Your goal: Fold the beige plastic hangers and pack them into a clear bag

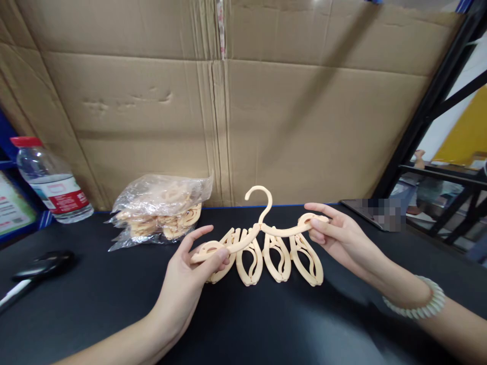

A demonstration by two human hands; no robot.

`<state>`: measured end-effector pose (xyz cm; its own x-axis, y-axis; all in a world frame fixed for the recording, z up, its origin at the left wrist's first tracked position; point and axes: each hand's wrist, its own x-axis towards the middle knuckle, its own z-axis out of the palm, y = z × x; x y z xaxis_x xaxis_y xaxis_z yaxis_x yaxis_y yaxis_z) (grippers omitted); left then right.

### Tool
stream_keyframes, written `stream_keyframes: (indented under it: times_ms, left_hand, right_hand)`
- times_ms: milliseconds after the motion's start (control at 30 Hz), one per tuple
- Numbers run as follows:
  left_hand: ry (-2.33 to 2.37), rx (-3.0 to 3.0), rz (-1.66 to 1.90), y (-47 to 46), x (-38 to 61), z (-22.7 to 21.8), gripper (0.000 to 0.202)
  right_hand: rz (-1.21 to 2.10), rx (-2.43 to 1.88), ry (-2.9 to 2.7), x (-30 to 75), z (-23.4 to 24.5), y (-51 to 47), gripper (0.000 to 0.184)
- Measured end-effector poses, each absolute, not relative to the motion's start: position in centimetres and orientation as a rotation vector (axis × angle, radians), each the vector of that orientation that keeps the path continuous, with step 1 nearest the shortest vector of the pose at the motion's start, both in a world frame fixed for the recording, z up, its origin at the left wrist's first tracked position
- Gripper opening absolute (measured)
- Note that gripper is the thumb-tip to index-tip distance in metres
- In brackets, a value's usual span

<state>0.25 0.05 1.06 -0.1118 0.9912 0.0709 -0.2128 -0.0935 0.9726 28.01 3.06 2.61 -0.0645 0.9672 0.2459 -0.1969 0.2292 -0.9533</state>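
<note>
A cream folding clothes hanger is held up above the table with its arms spread and its hook upward. My left hand pinches the end of its left arm between thumb and fingers, the index finger stretched out. The right arm's end is pinched in my right hand, which has a beaded bracelet at the wrist. Behind and below the hanger, several folded hangers of the same cream colour lie in a row on the black table. My left hand partly covers the leftmost one.
Clear plastic bags of cream hangers are piled at the back left. Farther left stands a water bottle with a red cap, and a black object lies nearer. Cardboard walls the back. A flat dark device rests at the right.
</note>
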Motion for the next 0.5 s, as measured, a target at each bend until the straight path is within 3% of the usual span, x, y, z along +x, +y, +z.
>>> stream_keyframes:
  times_ms: [233,400,500]
  left_hand:
    - [1.027,1.105,1.434,-0.1,0.5,1.1,0.066]
    - [0.955,1.343,1.232,-0.8,0.8,0.7,0.03]
    - [0.939,1.414,1.207,-1.2,0.9,0.6,0.024]
  right_hand:
    - [1.086,-0.889,-1.176,27.1,2.6,2.7,0.039]
    - [1.146,-0.878,-1.279,25.5,1.7,1.5,0.036]
    - [1.207,-0.858,-1.541,25.1,1.6,0.7,0.029]
